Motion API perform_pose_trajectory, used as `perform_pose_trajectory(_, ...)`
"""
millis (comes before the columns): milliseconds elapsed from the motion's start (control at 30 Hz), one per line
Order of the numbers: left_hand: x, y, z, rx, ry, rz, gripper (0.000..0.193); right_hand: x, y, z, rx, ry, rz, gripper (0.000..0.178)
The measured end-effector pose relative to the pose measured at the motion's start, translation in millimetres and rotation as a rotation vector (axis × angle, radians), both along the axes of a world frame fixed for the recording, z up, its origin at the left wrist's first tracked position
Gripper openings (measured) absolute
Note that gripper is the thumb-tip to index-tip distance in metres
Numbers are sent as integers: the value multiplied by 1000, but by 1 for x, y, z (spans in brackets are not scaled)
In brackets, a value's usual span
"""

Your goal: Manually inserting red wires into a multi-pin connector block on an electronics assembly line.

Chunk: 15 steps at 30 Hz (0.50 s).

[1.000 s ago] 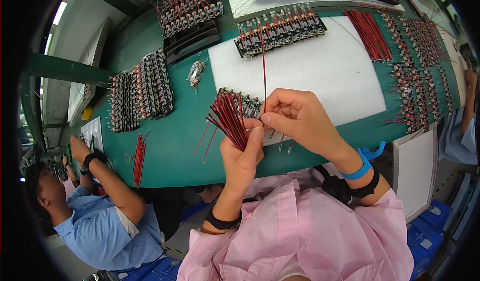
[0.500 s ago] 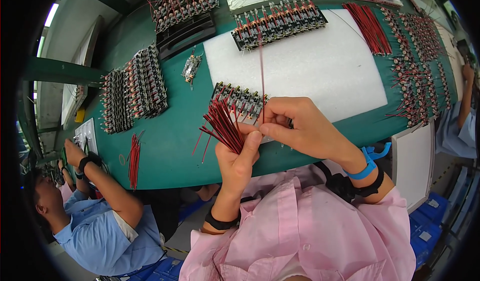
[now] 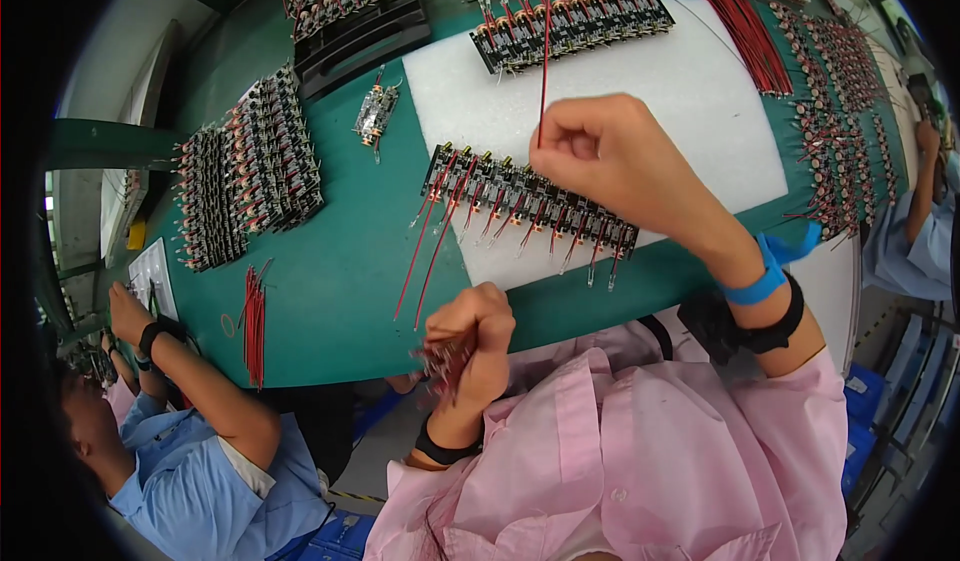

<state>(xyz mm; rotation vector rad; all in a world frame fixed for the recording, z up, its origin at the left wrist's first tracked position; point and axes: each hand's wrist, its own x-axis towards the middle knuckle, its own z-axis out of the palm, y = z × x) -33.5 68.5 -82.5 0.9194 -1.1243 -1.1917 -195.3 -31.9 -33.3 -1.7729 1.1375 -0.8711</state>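
Observation:
My right hand (image 3: 610,161) pinches a red wire (image 3: 546,51) that stands up from the fingertips. It hovers over a row of small circuit boards (image 3: 530,206), which lies partly on the white foam sheet. Two long red wires (image 3: 432,246) trail from the left end of that row toward me. Close to the table's near edge, my left hand (image 3: 478,331) is closed round a bundle of red and dark wires (image 3: 447,361), smeared by motion. A second row of circuit boards (image 3: 570,26) sits at the far side of the foam sheet (image 3: 690,131).
A single small board (image 3: 377,111) lies left of the foam on the green table (image 3: 350,291). Stacked boards (image 3: 250,171) stand further left, near a small wire bundle (image 3: 255,331). More red wires (image 3: 745,41) and board rows (image 3: 830,121) are at right. A co-worker (image 3: 200,451) sits at left.
My right hand has moved up and away with one wire. My left hand has drawn the bundle down toward me, uncovering the near row of boards.

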Motion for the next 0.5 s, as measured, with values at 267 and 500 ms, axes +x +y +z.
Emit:
perform_pose_trajectory(267,8,3,0,-56,-322,-73,25,21,-17,-23,-77,70,-50,10)
perform_pose_trajectory(500,8,1,0,-103,-272,-35,24,29,-20,-29,-208,163,-29,9)
